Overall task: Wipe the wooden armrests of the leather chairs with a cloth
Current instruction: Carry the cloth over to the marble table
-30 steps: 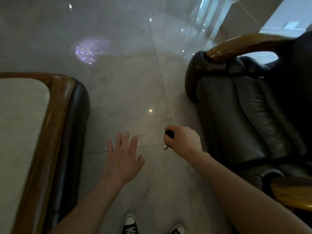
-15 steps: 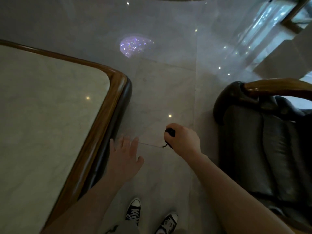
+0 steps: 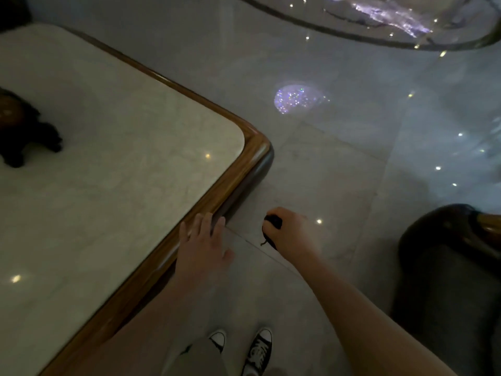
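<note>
My right hand (image 3: 291, 232) is closed around a small dark bundle (image 3: 273, 223), probably the cloth, with a thread dangling from it, held over the floor. My left hand (image 3: 202, 245) is flat, fingers apart, holding nothing, its fingertips over the wooden rim of a marble-topped table (image 3: 244, 169). A dark leather chair (image 3: 447, 267) shows at the right edge, with only a sliver of its wooden armrest (image 3: 490, 226) in view. Both hands are well clear of the chair.
A dark figurine (image 3: 21, 128) stands on the table top at the far left. Glossy marble floor (image 3: 339, 164) with light reflections lies ahead. A round dark-rimmed glass surface (image 3: 406, 42) is at the top right. My sneakers (image 3: 257, 348) are below.
The view has swung left: the table now fills the left half and the chair has slid to the right edge. My hands keep their pose; the left one now overlaps the table rim.
</note>
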`<state>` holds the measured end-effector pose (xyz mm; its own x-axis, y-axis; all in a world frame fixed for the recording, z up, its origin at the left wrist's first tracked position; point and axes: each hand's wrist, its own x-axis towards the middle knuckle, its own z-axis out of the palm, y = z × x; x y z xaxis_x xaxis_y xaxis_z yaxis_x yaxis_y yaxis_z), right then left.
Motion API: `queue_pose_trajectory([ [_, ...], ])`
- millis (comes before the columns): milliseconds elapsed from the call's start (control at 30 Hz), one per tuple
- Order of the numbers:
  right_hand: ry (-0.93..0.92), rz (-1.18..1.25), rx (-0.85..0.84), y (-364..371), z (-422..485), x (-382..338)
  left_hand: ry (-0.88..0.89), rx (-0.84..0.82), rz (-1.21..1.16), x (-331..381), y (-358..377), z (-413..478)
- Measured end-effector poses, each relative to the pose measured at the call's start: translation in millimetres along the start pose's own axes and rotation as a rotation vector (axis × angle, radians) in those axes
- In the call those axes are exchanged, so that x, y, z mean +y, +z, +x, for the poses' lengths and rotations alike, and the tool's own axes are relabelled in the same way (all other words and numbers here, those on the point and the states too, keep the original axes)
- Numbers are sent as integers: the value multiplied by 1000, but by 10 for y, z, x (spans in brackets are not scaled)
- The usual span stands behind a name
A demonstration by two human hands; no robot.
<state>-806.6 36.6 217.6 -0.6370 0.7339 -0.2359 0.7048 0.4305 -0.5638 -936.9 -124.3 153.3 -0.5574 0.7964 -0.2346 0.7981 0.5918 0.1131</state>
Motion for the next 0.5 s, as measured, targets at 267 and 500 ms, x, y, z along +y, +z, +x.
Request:
queue_pose_trajectory([
  [267,-119,-15,-131,345,150,-361,-181,45,-58,-398,30,-152],
  [500,-150,-60,-214,972,426,-940,-272,-7,-88,-1235,136,-189],
])
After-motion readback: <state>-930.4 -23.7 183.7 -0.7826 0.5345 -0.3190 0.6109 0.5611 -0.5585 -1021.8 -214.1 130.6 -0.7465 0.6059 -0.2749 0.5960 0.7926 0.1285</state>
